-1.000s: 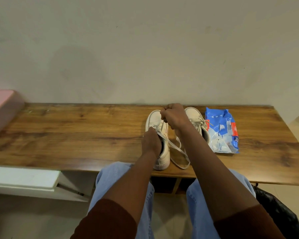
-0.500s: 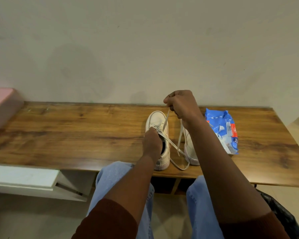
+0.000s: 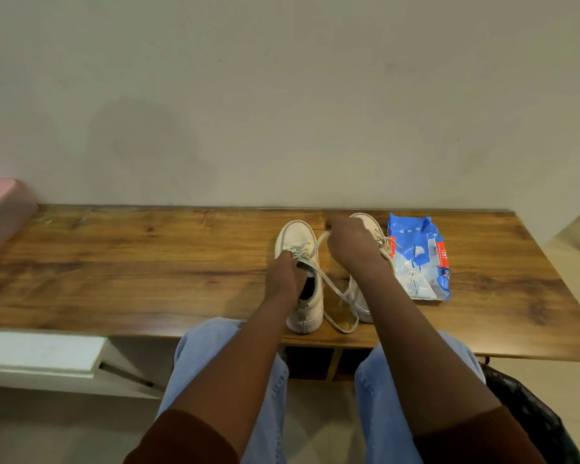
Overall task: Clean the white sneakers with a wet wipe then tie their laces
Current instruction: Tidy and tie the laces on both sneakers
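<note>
**Mia:** Brown wooden table (image 3: pixel 131 262) against a plain wall. What is on it?

**Ben:** Two white sneakers stand side by side near the front edge of the table. Just past the second one lies a blue wet wipe pack (image 3: pixel 419 259). A pink box (image 3: pixel 0 212) sits far off at the other end.

**Mia:** What are the hands doing?

**Ben:** The left hand (image 3: pixel 285 279) is pressed down on the first white sneaker (image 3: pixel 298 239), right at its opening, fingers curled on the laces there. The right hand (image 3: pixel 352 246) is closed tight on one end of the long white lace (image 3: pixel 335 293). It holds that end up above the second white sneaker (image 3: pixel 362 303).

**Mia:** So the wiping is done?

**Ben:** I think so. No wipe is out. This looks like the tying part.

**Mia:** What could go wrong?

**Ben:** A loop of the lace lies loose near the table's front edge. It could catch on the second sneaker and drag it. If the right hand pulls too hard, the first sneaker could tip, or the lace could slip out of the fingers. Then the knot would come out loose.
</note>
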